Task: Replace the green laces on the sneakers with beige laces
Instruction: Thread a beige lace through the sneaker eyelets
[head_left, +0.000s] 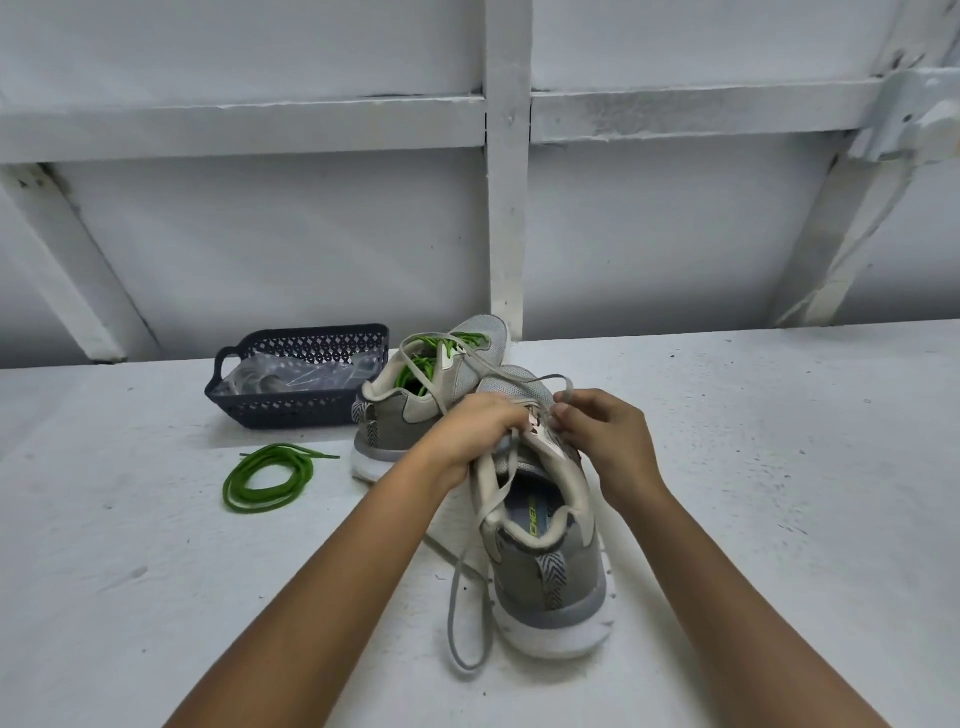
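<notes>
A grey sneaker (550, 571) stands in front of me with its heel toward me. A beige lace (470, 597) runs through its eyelets, and a long loop of it trails down the left side onto the table. My left hand (475, 434) grips the shoe's left collar and the lace there. My right hand (602, 436) pinches the other lace end over the tongue. Behind it lies the second grey sneaker (415, 410), still threaded with a green lace (423, 358). A removed green lace (267, 478) lies coiled on the table at the left.
A dark blue perforated basket (260, 402) with clear plastic wrapping inside stands at the back left, touching the second sneaker. The white painted table (779, 467) ends at a white framed wall (506, 208) just behind the shoes.
</notes>
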